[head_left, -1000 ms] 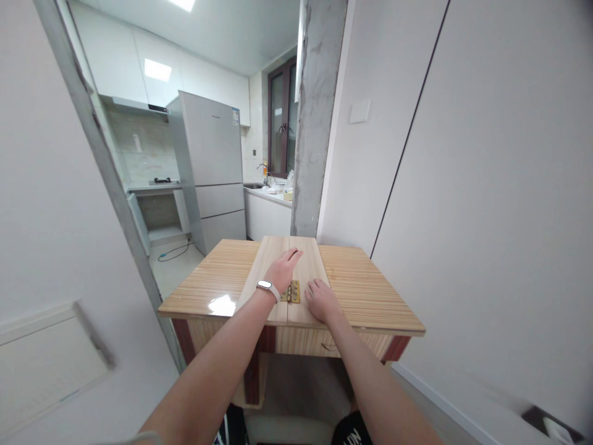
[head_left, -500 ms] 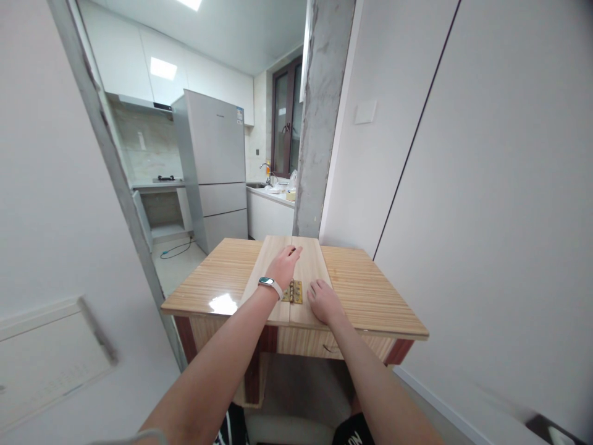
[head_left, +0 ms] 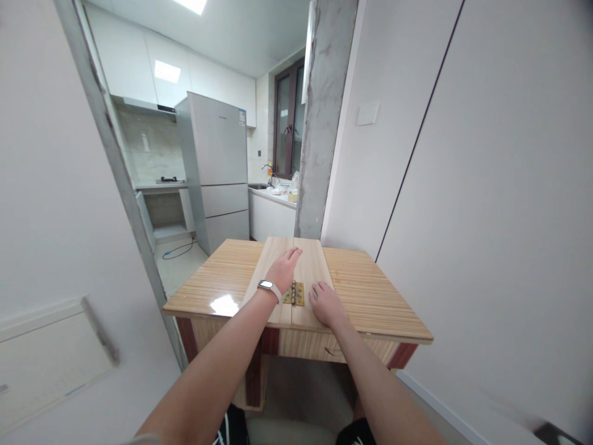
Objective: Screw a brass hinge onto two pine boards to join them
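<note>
Two pale wooden boards [head_left: 313, 262] lie side by side on the table, their long edges meeting in a seam. A brass hinge [head_left: 299, 293] sits across that seam near the front end. My left hand [head_left: 283, 269], with a band on its wrist, reaches over the seam beyond the hinge. Its fingers are stretched out over the boards, and whatever is beneath them is hidden. My right hand [head_left: 324, 303] rests on the right board beside the hinge, fingers laid on the wood and slightly bent.
The wood-grain table [head_left: 370, 290] has a drawer with a handle [head_left: 332, 351] below its front edge. Behind it stand a rough grey pillar [head_left: 319, 154] and a grey fridge [head_left: 217, 148]. A kitchen counter [head_left: 273, 204] holds a sink and bags. White walls rise on both sides.
A small dark thing that showed at my left fingertips is now covered by the hand, whose fingers lie flatter. My right hand stays in place. The view has shifted slightly.
</note>
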Available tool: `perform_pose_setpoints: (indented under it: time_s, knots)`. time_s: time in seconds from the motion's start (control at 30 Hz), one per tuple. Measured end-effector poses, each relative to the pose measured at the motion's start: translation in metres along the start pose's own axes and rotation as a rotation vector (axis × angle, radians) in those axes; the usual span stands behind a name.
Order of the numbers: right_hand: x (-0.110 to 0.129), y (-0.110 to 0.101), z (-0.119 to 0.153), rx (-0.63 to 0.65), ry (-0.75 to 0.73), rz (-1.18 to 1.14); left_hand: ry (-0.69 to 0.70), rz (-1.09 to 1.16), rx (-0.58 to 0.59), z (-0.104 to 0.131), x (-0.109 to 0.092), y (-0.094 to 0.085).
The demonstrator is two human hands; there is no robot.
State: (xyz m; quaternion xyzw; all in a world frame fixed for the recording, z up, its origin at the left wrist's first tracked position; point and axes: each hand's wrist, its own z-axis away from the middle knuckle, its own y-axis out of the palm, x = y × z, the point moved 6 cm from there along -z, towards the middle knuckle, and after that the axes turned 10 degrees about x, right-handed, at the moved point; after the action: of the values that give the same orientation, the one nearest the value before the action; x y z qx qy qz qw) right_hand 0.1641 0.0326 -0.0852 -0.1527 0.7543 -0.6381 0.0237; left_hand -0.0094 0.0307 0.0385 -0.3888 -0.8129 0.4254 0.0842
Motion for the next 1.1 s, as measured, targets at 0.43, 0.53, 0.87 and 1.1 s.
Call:
perform_pose_setpoints:
  time_s: [0.43, 0.53, 0.87, 1.1]
  knots:
    - [0.001, 0.004, -0.002, 0.016, 0.004, -0.013, -0.001, -0.015, -0.051, -0.004, -0.001, -0.007]
    - [0.001, 0.003, -0.002, 0.017, -0.002, -0.002, 0.03, -0.031, -0.038, -0.004, 0.0, -0.003]
    - [0.001, 0.004, -0.002, 0.01, -0.004, -0.01, 0.068, -0.024, 0.003, 0.002, -0.001, 0.004]
    - [0.001, 0.004, -0.002, 0.013, 0.002, -0.008, 0.086, -0.068, 0.013, 0.005, -0.009, -0.003]
